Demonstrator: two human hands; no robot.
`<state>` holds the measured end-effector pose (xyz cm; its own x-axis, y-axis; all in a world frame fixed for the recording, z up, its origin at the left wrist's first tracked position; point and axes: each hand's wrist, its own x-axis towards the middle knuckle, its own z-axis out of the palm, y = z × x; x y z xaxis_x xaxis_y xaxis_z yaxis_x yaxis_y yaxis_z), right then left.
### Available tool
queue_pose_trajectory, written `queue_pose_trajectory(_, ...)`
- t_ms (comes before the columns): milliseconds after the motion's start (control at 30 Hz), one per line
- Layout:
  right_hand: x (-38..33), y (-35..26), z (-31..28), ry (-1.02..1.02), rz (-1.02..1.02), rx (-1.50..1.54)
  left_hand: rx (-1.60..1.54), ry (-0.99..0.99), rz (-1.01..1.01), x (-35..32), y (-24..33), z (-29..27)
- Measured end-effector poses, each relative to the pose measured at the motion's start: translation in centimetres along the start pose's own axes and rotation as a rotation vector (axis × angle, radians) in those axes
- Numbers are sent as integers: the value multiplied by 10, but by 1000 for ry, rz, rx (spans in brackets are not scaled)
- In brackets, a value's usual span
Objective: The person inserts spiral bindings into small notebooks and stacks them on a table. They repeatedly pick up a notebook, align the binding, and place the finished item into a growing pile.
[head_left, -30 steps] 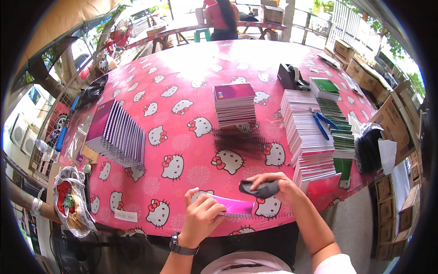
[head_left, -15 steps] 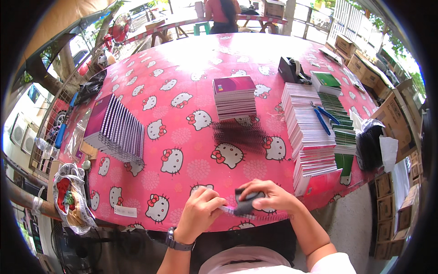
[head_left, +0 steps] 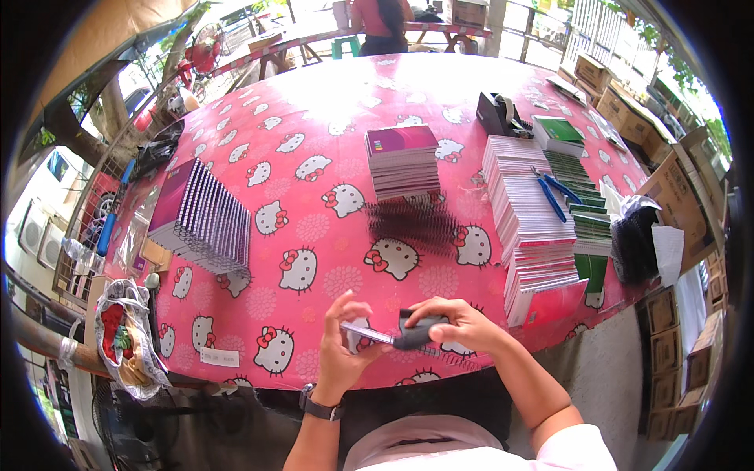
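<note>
In the head view, since half a second ago the left hand (head_left: 345, 349) has turned with its fingers raised, and the booklet (head_left: 366, 334) it pinches has swung to a steeper slant. The right hand (head_left: 465, 323) grips a dark tool (head_left: 420, 334) against the booklet's end, between both hands; a wire coil (head_left: 449, 359) runs out below the right hand. The pink, cat-printed surface (head_left: 236, 318) spreads beyond the hands, glaring white at its far side. Directly ahead of them stand purple booklets (head_left: 402, 165) and black coils (head_left: 410, 226); left, another stack (head_left: 206, 216); right, white-edged booklets (head_left: 528, 212) under blue pliers (head_left: 553, 198). Farther out are cartons (head_left: 664, 345) to the right, a red fan (head_left: 206, 53) far left, and a person (head_left: 382, 25) beyond the surface.
</note>
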<state>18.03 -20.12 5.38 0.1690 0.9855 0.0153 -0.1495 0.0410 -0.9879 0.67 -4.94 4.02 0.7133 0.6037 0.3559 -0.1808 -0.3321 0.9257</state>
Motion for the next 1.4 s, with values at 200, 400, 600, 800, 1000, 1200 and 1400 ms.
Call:
queue_pose_trajectory(200, 1, 0, 10, 29, -40, 20, -315, -126, -154, -20, -28, -2)
queue_pose_trajectory(400, 4, -8, 5, 33, -85, -15, -322, -153, -131, -18, -27, -5)
queue_pose_trajectory(600, -2, -8, 2, 65, -42, 30, -421, -150, -138, -11, -17, 1)
queue_pose_trajectory(800, -5, -63, 12, 393, -556, -1210, -392, -84, -296, 3, -15, 2)
queue_pose_trajectory(1000, -26, -16, 33, 49, -502, -1410, -254, -105, -271, 12, -17, 6)
queue_pose_trajectory(1200, -19, -37, 23, 184, -563, -1369, -383, -122, -259, 1, -21, -1)
queue_pose_trajectory(1400, -29, -49, 23, 62, -570, -1116, -431, -120, -194, -7, -19, -2)
